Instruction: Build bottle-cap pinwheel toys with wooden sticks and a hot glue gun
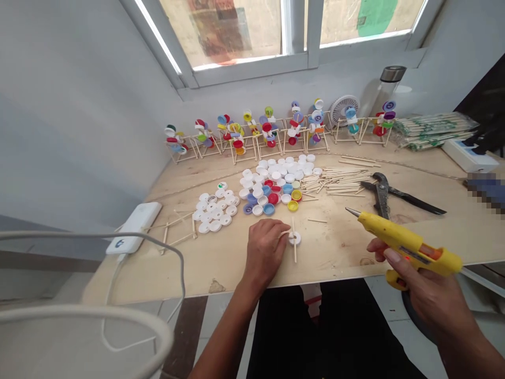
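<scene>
Yellow glue gun (406,245): gripped in the right hand (424,284), fingers closed round the handle
Left hand (264,252): fingers curled, seemingly pinching crossed wooden sticks (294,253), though the fingertips are hard to see
White bottle cap (294,238): where the sticks cross, near the front of the plywood board (158,279)

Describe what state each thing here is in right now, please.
Left hand, resting on thin wooden stick
White plastic bottle cap, flat on plywood table, sticks across it
Yellow plastic hot glue gun, raised, nozzle pointing left
Right hand, gripping it
Black-handled steel pliers, lying, handles apart
</scene>
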A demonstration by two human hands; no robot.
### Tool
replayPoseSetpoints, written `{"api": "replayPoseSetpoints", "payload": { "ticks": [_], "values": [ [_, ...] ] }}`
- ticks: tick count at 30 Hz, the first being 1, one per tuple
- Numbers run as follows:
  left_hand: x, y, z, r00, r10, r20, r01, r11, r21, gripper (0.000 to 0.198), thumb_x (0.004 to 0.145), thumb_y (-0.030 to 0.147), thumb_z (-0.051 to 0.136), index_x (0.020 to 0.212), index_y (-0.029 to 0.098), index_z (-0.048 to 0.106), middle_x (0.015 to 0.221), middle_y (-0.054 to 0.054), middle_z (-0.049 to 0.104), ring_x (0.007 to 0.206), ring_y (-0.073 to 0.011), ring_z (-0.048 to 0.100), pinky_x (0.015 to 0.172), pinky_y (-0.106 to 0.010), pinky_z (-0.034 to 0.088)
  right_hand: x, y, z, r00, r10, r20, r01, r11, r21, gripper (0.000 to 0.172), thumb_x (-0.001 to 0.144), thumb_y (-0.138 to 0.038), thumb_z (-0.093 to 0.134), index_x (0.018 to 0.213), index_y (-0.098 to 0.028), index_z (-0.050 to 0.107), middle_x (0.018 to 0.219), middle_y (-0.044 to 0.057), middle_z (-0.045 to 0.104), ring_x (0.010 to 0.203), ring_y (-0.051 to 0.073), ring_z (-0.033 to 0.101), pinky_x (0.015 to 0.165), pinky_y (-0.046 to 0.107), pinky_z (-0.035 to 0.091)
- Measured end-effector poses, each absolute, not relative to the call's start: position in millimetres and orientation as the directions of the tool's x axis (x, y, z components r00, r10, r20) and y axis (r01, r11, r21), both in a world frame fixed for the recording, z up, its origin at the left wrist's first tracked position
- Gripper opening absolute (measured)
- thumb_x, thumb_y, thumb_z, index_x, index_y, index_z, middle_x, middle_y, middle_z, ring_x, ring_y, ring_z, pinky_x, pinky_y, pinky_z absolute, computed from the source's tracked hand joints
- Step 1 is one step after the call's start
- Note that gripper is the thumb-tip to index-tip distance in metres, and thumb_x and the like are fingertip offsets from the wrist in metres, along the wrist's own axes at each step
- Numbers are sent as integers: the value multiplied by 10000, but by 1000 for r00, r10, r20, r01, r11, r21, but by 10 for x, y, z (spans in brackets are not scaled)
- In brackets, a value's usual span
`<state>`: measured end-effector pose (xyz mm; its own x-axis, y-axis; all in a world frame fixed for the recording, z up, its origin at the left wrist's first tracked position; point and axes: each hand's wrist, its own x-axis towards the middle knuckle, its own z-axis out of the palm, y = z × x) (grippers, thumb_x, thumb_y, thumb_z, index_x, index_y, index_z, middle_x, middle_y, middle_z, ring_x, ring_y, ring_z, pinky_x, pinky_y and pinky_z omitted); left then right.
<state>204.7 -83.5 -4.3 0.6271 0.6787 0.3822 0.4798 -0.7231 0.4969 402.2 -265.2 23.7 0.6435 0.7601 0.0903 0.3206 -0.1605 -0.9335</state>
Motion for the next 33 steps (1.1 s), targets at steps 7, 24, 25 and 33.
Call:
{"api": "replayPoseSetpoints", "payload": {
  "ticks": [7, 24, 25, 33],
  "values": [
    [2669, -715, 105, 856, 395, 333, 368, -919, 144, 147, 837, 157, 518, 787, 202, 649, 828, -46, 662, 861, -208, 552, 801, -394, 361, 4057, -2693, 251, 640, 757, 127, 341, -133, -931, 252, 816, -481, 609, 882, -252, 688, 860, 29, 670, 785, 235, 630, 428, 210, 469],
    [3078, -812, 44, 928, 277, 247, 294, -955, -31, 229, 811, 24, 423, 722, 107, 617, 728, -122, 652, 746, -232, 579, 677, -371, 391, 3967, -2701, 318, 698, 710, 99, 266, -129, -955, 229, 827, -451, 585, 860, -244, 680, 839, 11, 643, 805, 205, 605, 625, 230, 499],
    [3048, -812, 61, 921, 298, 252, 311, -950, -14, 211, 807, 29, 434, 746, 113, 617, 742, -111, 657, 746, -220, 583, 680, -360, 403, 3974, -2703, 305, 700, 708, 94, 261, -132, -956, 240, 824, -459, 590, 862, -241, 682, 846, 14, 646, 799, 206, 608, 610, 229, 502],
    [2413, -1135, 287, 590, 806, -46, 95, -13, 995, 210, 767, 249, 595, 941, 143, 645, 706, -14, 626, 623, -113, 576, 600, -244, 444, 3889, -2694, 278, 677, 735, 28, 221, -168, -961, 295, 808, -502, 604, 887, -231, 693, 874, 34, 665, 798, 218, 614, 633, 258, 528]
  ]
}}
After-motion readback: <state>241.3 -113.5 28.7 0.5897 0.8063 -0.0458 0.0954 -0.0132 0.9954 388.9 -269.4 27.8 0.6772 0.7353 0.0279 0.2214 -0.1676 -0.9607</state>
